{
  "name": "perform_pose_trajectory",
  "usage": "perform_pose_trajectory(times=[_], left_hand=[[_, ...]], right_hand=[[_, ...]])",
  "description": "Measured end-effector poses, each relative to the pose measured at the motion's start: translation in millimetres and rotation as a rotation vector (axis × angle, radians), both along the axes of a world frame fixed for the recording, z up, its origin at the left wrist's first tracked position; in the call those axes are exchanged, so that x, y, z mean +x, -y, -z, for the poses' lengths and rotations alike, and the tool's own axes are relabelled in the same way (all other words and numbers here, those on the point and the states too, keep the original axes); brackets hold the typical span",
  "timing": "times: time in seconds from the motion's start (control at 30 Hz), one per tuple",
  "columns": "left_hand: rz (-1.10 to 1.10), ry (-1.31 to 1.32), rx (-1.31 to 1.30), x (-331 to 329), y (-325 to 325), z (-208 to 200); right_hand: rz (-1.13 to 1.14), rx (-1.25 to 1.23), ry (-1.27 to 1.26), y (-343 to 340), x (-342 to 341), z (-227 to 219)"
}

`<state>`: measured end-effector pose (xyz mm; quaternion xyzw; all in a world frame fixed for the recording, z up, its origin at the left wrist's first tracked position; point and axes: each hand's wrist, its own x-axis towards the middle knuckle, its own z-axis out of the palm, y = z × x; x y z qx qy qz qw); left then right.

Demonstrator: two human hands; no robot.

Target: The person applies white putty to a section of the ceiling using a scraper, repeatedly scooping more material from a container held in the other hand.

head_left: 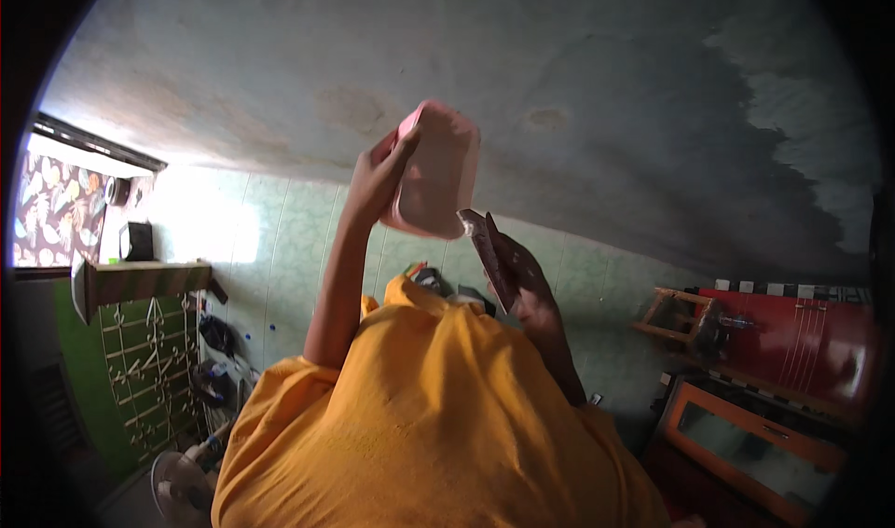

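A pink, shallow plastic container (438, 169) is tilted up in front of me. My left hand (380, 176) grips its left side, with the thumb over the rim. Just below the container's lower right corner, my right hand (524, 278) is closed around a flat, dark brown blade-like piece (487, 256). White paste or powder clings to the upper tip of that piece, close to the container's edge. Whether the tip touches the rim I cannot tell. The container's inside looks pale, and what it holds is hard to make out.
A grey wall (578, 71) with stained and peeling patches rises ahead. Below lies a pale green tiled floor (289, 220). A wooden shelf (149, 281) and a fan (180, 486) are at left. To the right stand a wooden stool (679, 315), a red cabinet (792, 342) and an orange-framed cabinet (755, 444).
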<state>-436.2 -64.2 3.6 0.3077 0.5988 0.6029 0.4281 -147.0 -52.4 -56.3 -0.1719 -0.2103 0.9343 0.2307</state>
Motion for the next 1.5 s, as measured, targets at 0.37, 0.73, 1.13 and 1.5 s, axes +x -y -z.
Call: perform_pose_trajectory(times=[0.37,0.73,1.13,1.5], left_hand=[[0.111,0.224,0.059,82.8,30.4,30.0],[0.128,0.165,0.042,106.7,49.1,29.5],[0.087,0.178,0.007,109.6,63.2,30.7],[-0.019,0.229,0.002,92.2,78.9,49.0]], right_hand=[[1.079,1.320,0.364,-132.0,68.0,-259.7],[1.281,2.683,1.455,-222.6,15.6,-308.5],[1.634,2.589,1.000,-209.5,13.1,-421.5],[1.254,2.668,1.059,-201.6,28.4,-328.1]])
